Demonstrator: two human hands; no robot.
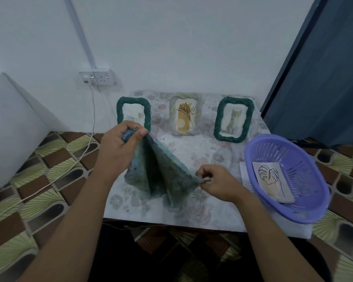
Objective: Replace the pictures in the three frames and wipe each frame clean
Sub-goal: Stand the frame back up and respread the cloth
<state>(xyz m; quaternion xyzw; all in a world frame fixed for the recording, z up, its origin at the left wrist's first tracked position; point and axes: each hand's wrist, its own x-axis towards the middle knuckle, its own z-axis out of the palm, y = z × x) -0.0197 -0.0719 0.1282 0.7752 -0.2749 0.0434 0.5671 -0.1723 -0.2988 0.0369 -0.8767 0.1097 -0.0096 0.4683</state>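
Three frames stand at the back of the low table (192,212): a green woven frame (120,110) on the left, a pale frame (184,116) with a yellow plant picture in the middle, and a green woven frame (233,119) with a cat picture on the right. My left hand (118,147) grips one corner of a blue-green cloth (161,180) and lifts it. The opposite corner is pinched by my right hand (216,182) low over the table. The cloth hangs stretched between them, and my left hand covers the bottom of the left frame.
A purple plastic basket (306,174) sits at the table's right edge with a leaf-drawing picture (273,184) inside. A wall socket (98,78) with a white cable (86,147) is at the back left. A dark curtain (324,68) hangs at right. A white block (10,123) stands on the left.
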